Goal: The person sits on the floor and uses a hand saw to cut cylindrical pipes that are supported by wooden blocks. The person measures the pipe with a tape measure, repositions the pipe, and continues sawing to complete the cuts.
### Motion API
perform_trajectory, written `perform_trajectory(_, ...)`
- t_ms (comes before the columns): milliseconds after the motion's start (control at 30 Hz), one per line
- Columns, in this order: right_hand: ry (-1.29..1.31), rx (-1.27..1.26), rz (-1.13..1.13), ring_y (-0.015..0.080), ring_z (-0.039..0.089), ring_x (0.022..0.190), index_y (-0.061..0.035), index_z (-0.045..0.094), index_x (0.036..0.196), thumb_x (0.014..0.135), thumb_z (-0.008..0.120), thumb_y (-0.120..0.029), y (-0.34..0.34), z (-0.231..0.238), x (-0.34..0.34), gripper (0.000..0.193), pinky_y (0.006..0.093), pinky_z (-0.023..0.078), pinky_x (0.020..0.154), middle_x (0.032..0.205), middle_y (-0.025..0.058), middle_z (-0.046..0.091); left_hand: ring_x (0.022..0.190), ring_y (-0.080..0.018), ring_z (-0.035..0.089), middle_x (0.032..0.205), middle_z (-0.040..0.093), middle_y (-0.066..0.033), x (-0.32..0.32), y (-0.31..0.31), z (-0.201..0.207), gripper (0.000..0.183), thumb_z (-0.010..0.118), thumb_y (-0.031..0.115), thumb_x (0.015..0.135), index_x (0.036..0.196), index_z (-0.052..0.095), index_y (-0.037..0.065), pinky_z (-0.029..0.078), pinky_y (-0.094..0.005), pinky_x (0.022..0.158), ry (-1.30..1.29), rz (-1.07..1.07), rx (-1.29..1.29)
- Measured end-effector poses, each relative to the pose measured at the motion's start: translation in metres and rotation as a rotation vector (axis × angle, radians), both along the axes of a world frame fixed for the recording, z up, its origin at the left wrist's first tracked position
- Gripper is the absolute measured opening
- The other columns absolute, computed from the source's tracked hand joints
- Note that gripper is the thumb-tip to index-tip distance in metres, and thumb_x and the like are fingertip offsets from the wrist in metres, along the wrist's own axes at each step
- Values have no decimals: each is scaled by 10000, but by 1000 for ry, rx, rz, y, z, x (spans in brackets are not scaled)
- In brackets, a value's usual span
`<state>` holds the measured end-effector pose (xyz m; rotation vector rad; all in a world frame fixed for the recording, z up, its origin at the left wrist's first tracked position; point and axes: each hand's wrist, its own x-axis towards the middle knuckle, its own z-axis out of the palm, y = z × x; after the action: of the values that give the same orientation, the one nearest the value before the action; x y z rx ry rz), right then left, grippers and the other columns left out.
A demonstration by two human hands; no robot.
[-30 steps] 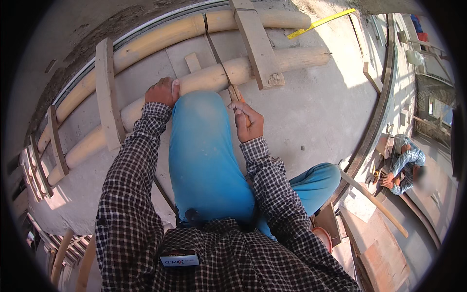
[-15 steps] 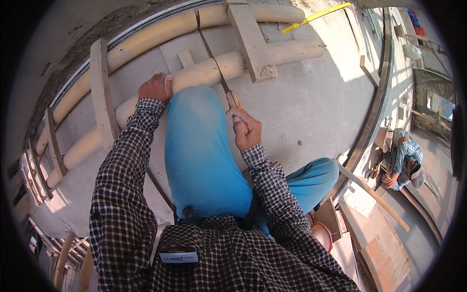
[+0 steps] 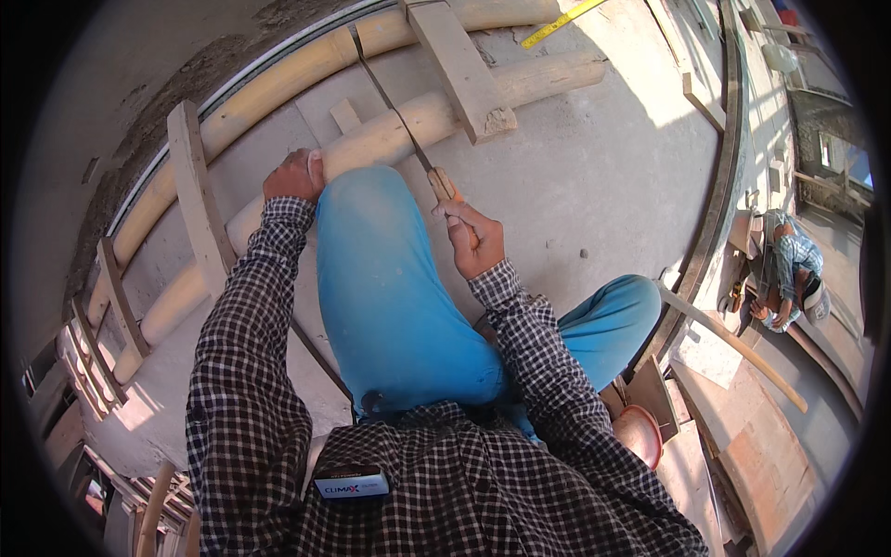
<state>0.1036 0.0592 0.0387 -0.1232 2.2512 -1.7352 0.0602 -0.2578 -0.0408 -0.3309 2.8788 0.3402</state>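
My right hand [image 3: 476, 243] is closed round the wood-and-orange handle of a handsaw [image 3: 382, 90]. Its narrow dark blade lies across the near pale round pole [image 3: 367, 144], and the tip reaches the far pole [image 3: 278, 84]. How deep the blade sits in the near pole cannot be made out. My left hand [image 3: 294, 174] is closed over that same pole, left of my blue-trousered knee [image 3: 371, 241], which is up against it. Flat wooden crosspieces [image 3: 200, 200] span both poles like ladder rungs, one [image 3: 459, 70] just right of the blade.
A yellow measuring stick [image 3: 561, 23] lies beyond the pole ends on the grey concrete floor [image 3: 557, 186]. A dark raised edge [image 3: 724, 186] curves along the right. Beyond it a co-worker [image 3: 789, 269] bends over boards. A pinkish bowl [image 3: 639, 436] and planks [image 3: 742, 446] are at lower right.
The saw has been drawn back a little toward me, its blade at a slightly different slant across the near pole. My left hand keeps its hold. The whole view has shifted slightly.
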Motion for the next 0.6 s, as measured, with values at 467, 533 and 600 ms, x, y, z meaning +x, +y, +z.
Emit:
perform_trajectory(467, 64, -10, -22, 205, 692, 750, -67, 697, 1147, 942, 537, -89, -4, -37, 3, 261, 309, 547, 712, 929, 166, 729, 920, -380, 695, 1070, 707, -187, -9, 4, -4, 502, 338, 426, 1015, 1115, 680, 72, 559, -483, 823, 57, 1, 22)
perform_trajectory(533, 105, 30, -10, 256, 710, 807, -78, 674, 1197, 931, 537, -84, 0, -24, -1, 299, 343, 562, 749, 977, 186, 728, 924, -383, 694, 1072, 707, -187, -11, -4, -1, 509, 332, 433, 1017, 1116, 681, 75, 558, -487, 827, -12, 30, -2)
perform_trajectory(600, 266, 98, -47, 318, 720, 866, -90, 636, 1265, 920, 537, -79, -1, -22, -5, 360, 388, 572, 787, 1026, 205, 723, 918, -392, 691, 1066, 710, -186, -18, -3, -4, 520, 321, 439, 1019, 1102, 682, 76, 556, -495, 815, 15, 30, -25)
